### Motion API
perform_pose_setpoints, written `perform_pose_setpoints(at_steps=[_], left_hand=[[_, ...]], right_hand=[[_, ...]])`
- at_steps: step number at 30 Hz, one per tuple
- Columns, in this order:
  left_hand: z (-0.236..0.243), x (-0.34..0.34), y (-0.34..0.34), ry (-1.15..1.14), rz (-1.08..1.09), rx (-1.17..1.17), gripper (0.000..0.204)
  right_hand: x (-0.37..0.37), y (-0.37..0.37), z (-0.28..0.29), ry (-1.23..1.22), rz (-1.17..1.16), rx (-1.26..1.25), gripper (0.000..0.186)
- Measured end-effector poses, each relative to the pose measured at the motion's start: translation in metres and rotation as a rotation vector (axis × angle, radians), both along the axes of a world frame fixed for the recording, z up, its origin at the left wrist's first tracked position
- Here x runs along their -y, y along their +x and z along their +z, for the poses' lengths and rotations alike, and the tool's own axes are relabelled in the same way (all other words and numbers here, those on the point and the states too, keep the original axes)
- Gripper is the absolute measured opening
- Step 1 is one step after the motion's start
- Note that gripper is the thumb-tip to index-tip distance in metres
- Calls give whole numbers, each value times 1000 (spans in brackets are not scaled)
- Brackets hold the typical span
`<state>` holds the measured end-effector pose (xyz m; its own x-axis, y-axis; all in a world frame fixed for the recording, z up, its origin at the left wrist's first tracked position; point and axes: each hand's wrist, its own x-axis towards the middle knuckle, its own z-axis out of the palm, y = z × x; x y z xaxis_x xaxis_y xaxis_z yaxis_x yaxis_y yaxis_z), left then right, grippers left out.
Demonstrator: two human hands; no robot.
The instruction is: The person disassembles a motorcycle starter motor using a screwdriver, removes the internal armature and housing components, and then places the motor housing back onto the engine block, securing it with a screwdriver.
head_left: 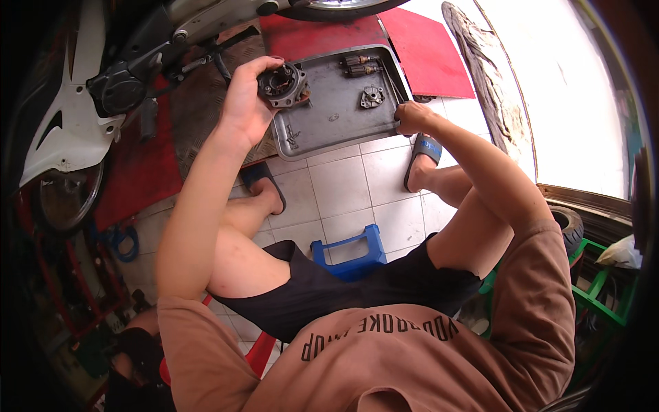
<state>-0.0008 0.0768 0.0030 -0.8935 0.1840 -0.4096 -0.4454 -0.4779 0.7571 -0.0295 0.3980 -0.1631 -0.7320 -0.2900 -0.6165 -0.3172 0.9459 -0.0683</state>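
Observation:
My left hand (246, 103) is closed around a round metal engine cylinder (283, 86), holding it at the left side of a grey metal tray (336, 141). The cylinder has a wide dark bore and a flanged rim. My right hand (414, 118) has its fingers curled at the tray's right edge, beside a thin dark rod (396, 88). Whatever is in those fingers is hidden. Inside the tray lie a small cast metal part (372, 97), two dark ribbed cylindrical pieces (360, 66), a small ring (333, 117) and some small metal pieces (293, 135).
A white and black motorcycle (117, 89) stands at the upper left. Red panels (432, 58) lie beyond the tray. Near my knees is a blue plastic stool (353, 254) on the tiled floor (336, 185). Green racking (597, 295) stands at right, next to a tyre (568, 228).

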Motion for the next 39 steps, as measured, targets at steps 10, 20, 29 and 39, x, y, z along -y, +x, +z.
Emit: perform_pose_setpoints(at_steps=[10, 20, 29, 39], left_hand=[[-3, 16, 11, -8, 84, -22, 12], [-45, -23, -22, -570, 274, -90, 44], [-4, -23, -8, -141, 81, -43, 11], [14, -41, 4, 108, -49, 172, 39]], right_hand=[[30, -18, 55, -316, 106, -201, 35], [41, -1, 139, -777, 67, -252, 29], [60, -5, 171, -938, 80, -220, 43], [82, 11, 162, -1334, -85, -152, 69]])
